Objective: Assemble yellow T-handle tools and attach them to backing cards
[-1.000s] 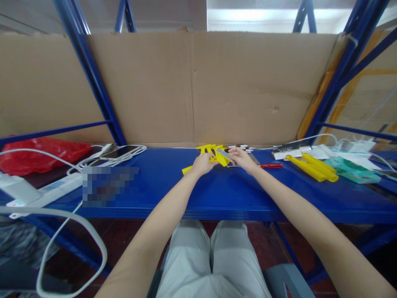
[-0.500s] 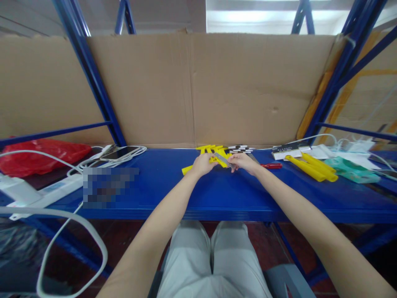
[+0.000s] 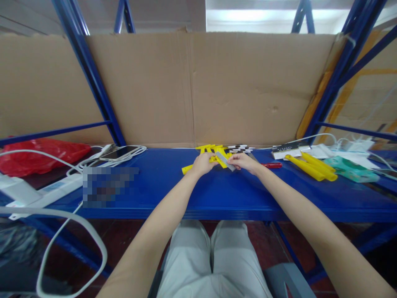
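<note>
A flat grey metal blade (image 3: pixel 226 161) slants between my two hands above the blue shelf. My right hand (image 3: pixel 242 161) pinches its right edge. At its left is my left hand (image 3: pixel 204 163), fingers closed around a yellow piece (image 3: pixel 214 159) beside the blade; the grip is small and partly hidden. More yellow plastic parts (image 3: pixel 203 148) lie just behind my hands, next to several black-and-white pieces (image 3: pixel 240 147). A yellow handle end (image 3: pixel 186 169) shows left of my left wrist. To the right of my right hand lies a red-handled tool (image 3: pixel 273 165).
Yellow tubes (image 3: pixel 310 167), a black-and-white box (image 3: pixel 290 150) and a green plastic packet (image 3: pixel 353 169) lie on the right. A phone (image 3: pixel 120 153), white cables, a power strip (image 3: pixel 52 192) and a red bag (image 3: pixel 43 155) are on the left. Cardboard (image 3: pixel 192 91) stands behind.
The grey blade has turned, so more of its flat face shows. My right fingers have shifted slightly on it, while my left hand stays in nearly the same place.
</note>
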Tool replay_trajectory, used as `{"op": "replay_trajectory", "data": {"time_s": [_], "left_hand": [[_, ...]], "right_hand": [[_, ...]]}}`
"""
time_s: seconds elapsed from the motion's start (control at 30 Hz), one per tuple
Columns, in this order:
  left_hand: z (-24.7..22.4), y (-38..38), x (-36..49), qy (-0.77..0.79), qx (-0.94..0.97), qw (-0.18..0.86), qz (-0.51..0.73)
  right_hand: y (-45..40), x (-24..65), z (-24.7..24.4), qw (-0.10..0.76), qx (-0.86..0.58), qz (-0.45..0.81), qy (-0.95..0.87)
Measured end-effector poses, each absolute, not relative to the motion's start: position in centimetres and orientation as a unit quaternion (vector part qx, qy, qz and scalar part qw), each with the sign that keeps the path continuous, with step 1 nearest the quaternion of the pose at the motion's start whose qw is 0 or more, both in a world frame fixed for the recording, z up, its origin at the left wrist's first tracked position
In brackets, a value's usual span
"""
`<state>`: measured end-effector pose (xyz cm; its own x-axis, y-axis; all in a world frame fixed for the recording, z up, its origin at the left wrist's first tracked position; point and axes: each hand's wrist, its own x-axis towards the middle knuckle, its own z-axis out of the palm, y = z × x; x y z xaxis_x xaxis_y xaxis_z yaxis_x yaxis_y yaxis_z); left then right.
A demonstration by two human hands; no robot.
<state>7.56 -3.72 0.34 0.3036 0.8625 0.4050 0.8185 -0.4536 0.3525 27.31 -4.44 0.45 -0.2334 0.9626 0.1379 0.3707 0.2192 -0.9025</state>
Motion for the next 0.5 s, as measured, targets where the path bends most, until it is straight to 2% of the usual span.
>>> {"op": "replay_trajectory", "data": {"time_s": [0.5], "left_hand": [[0.62,-3.86,7.56,0.525,0.814,0.039,0.246]], "right_hand": [[-4.59,27.18,0.85,0.406,-0.491,0.432,-0.639]]}}
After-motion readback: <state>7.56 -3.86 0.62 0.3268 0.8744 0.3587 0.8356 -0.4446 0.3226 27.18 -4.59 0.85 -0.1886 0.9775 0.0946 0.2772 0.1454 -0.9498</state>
